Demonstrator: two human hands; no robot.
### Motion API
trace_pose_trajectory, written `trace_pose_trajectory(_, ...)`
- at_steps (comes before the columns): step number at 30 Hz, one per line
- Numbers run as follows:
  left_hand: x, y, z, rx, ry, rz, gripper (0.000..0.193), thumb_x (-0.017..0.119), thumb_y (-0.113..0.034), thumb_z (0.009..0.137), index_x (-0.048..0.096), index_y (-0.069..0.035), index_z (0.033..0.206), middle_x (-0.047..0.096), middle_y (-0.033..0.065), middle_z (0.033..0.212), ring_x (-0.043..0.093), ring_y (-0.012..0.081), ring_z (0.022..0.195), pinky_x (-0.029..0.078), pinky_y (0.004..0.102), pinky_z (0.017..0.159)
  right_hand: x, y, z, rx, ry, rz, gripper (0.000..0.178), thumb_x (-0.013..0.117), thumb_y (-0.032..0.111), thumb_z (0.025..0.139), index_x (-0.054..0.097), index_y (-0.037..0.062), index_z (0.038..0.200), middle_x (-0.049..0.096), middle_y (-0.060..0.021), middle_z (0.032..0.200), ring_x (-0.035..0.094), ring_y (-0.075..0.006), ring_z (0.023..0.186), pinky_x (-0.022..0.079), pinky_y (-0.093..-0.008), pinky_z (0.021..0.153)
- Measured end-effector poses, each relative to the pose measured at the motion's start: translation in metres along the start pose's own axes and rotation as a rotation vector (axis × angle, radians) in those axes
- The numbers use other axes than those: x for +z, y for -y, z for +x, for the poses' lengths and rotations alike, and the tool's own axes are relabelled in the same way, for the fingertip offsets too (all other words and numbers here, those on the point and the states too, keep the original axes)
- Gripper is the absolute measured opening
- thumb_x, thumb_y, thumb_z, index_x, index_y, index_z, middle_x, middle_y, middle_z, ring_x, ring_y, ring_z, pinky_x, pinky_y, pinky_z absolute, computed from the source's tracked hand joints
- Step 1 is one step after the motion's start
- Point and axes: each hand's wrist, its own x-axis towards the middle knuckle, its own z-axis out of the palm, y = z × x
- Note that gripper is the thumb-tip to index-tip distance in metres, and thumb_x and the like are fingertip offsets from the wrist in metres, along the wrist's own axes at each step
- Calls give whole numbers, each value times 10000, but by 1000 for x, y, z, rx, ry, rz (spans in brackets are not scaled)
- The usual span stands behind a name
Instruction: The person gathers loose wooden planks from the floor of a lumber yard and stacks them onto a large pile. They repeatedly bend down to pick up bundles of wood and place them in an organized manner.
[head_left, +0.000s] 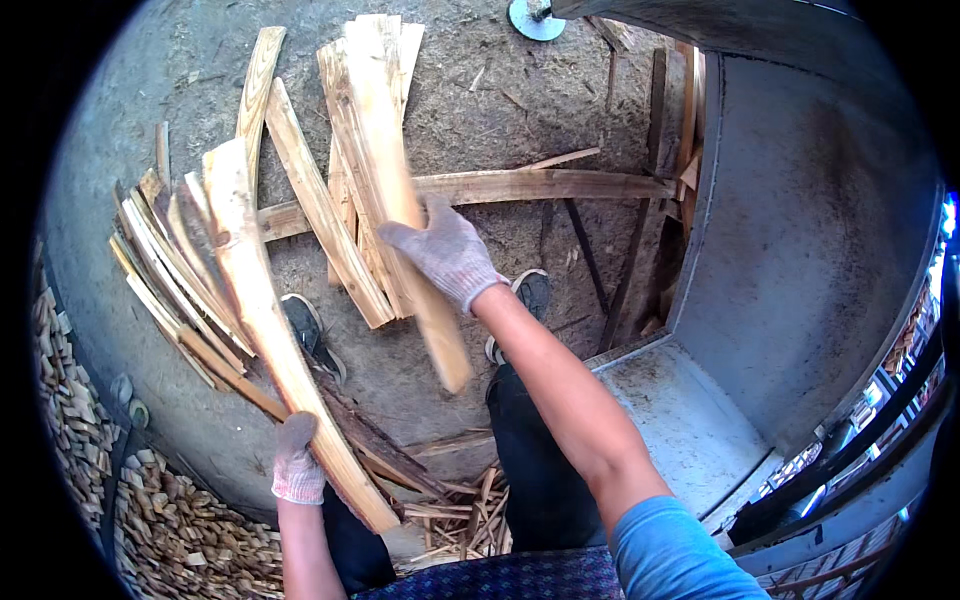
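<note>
**Two long boards, one per hand, and plenty to snag on**

From my end, the fingers of my left hand (299, 462) are clamped on the lower edge of the bark-edged board (268, 290), which slants from the left-centre to the bottom centre of the frame. The fingers of my right hand (447, 258) are closed on the pale board (385, 150), thumb across its face, though I can't see how far they wrap underneath. That board runs from the top centre to the middle of the frame.

My worry is leverage: the left grip sits near one end, so the far end could dip or twist free. The right board is blurred, and its upper end overlaps the loose planks (343, 120); a careless swing could catch them, or knock the cross beam (560, 186) at centre. A dropped board could land on the left shoe (308, 328) or right shoe (533, 292). Rough edges could also drive splinters through the knitted gloves.

The bark-edged board looks yellowish-tan, with a knot, a darker ragged side and a gentle bend, partly the lens, I suspect. The pale one looks straighter and plainer, its grain lost in the blur.
</note>
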Motion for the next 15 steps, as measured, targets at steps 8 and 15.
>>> trace_pose_trajectory(8,-16,-23,-15,17,45,-74,778,826,-412,772,520,15,1346,640,160,1205,650,303,1079,551,442,972,-50,-220,26,271,-430,-471,646,737,364,825,574,25,1351,632,-265,1304,624,-422,1194,495,-473,1046)
trace_pose_trajectory(15,39,-49,-33,49,93,43,903,858,-475,759,466,7,1414,647,174,1231,652,330,1092,552,455,997,-109,-327,80,533,-101,-676,603,596,430,923,557,91,1421,606,-265,1355,598,-450,1231,485,-508,1047)
